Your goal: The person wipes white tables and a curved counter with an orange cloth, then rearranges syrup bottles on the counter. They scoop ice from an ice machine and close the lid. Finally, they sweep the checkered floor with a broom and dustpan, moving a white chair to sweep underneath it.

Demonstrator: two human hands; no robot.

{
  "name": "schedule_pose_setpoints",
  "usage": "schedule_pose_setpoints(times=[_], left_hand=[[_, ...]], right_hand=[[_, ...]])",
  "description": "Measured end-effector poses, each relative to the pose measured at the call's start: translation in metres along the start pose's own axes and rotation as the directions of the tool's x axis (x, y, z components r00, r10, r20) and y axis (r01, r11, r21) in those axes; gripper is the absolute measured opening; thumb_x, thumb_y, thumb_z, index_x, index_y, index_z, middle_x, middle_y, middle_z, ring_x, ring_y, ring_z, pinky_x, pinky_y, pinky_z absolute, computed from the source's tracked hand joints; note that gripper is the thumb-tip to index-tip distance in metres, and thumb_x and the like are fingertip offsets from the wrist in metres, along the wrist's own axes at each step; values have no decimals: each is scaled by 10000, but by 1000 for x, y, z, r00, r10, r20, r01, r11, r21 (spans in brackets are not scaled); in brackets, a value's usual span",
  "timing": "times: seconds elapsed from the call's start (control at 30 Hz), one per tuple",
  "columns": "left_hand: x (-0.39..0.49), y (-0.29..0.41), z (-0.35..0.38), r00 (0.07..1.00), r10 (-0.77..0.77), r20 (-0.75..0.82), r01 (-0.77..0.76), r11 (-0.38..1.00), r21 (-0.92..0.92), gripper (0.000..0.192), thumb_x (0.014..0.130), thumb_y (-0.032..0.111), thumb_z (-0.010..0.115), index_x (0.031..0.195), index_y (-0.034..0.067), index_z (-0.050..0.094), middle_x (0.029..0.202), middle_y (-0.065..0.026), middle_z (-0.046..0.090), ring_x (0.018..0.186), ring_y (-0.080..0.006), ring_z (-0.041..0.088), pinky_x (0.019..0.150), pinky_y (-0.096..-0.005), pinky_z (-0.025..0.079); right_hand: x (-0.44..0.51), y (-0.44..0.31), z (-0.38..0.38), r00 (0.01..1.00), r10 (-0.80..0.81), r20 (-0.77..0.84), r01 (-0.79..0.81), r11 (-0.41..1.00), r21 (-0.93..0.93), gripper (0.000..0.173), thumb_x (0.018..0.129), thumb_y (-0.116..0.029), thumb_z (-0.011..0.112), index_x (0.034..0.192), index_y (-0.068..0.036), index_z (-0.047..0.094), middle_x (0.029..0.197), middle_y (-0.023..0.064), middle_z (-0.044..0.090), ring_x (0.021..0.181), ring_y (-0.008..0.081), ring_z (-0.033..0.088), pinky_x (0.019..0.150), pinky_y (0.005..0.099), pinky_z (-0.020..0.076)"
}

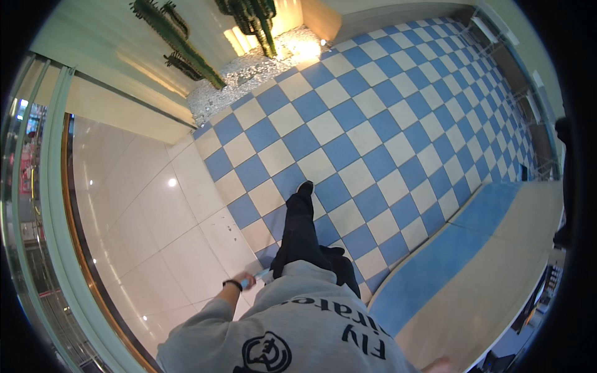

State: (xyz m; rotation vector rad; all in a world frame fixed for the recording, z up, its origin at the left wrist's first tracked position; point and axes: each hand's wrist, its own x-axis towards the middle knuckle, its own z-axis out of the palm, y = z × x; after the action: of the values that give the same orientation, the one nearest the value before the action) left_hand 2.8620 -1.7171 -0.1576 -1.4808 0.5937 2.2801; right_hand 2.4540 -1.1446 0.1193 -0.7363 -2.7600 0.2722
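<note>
Down by my left hip, my left hand (248, 280) is closed around a slim light blue object (261, 274); most of it is hidden and its kind is unclear. A dark band (232, 284) circles that wrist. Only a blurred part of my right hand (437, 365) shows at the bottom rim, close to the counter, and its fingers cannot be made out. I wear a grey sweatshirt (322, 321) with printing on it and dark trousers (298, 228). One dark shoe (306, 188) is forward on the blue and cream checkered tile floor (354, 140).
To my right runs a curved counter (466, 270) with a blue band and a beige front. White pebbles (210, 100) edge the floor around two cacti (186, 44) (256, 23). Left are glossy pale tiles (177, 224) and a glazed partition frame (60, 186).
</note>
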Motion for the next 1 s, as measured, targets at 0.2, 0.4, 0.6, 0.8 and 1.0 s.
schedule_pose_setpoints(times=[0.2, 0.4, 0.6, 0.8, 1.0], left_hand=[[20, 236, -83, 654, 626, 424, -716, 694, 80, 240, 708, 98, 505, 484, 14, 520, 550, -116, 485, 567, -210, 491, 749, -368, 432], [39, 463, -106, 930, 364, 56, -362, 932, -32, 209, 670, 71, 472, 478, 33, 400, 479, -76, 429, 436, -169, 448, 521, -306, 411], [121, 491, -28, 967, 181, -178, 67, 495, 866, 162, 664, 110, 462, 575, 35, 575, 605, -113, 573, 491, -206, 535, 428, -359, 408], [101, 400, 126, 981, 173, 88, 22, -548, 836, 211, 629, 200, 502, 659, 34, 628, 707, -161, 597, 711, -284, 587, 566, -342, 440], [117, 423, 263, 978, -148, 150, -189, -300, 935, 142, 661, 106, 509, 598, 3, 583, 623, -145, 594, 500, -203, 581, 483, -298, 492]], right_hand=[[-112, -102, 61, 836, 245, 490, -318, 946, 70, 660, 680, -493, 445, 1120, -6, 368, 1066, 142, 434, 982, 258, 410, 789, 370, 346], [-181, -175, 89, 520, 370, 769, -520, 852, -58, 567, 692, -428, 452, 1085, -24, 392, 1015, 123, 454, 926, 242, 433, 741, 371, 369], [-205, -195, 92, 334, 427, 840, -618, 772, -147, 476, 703, -364, 458, 1050, -42, 416, 963, 104, 473, 871, 226, 455, 693, 371, 393], [-210, -164, 88, 214, 446, 869, -721, 672, -168, 386, 714, -300, 465, 1015, -59, 440, 912, 85, 493, 815, 210, 478, 645, 371, 416], [-200, -129, 70, 226, 467, 855, -762, 631, -143, 329, 717, -239, 461, 998, -68, 463, 903, 69, 515, 740, 192, 508, 582, 345, 445]])
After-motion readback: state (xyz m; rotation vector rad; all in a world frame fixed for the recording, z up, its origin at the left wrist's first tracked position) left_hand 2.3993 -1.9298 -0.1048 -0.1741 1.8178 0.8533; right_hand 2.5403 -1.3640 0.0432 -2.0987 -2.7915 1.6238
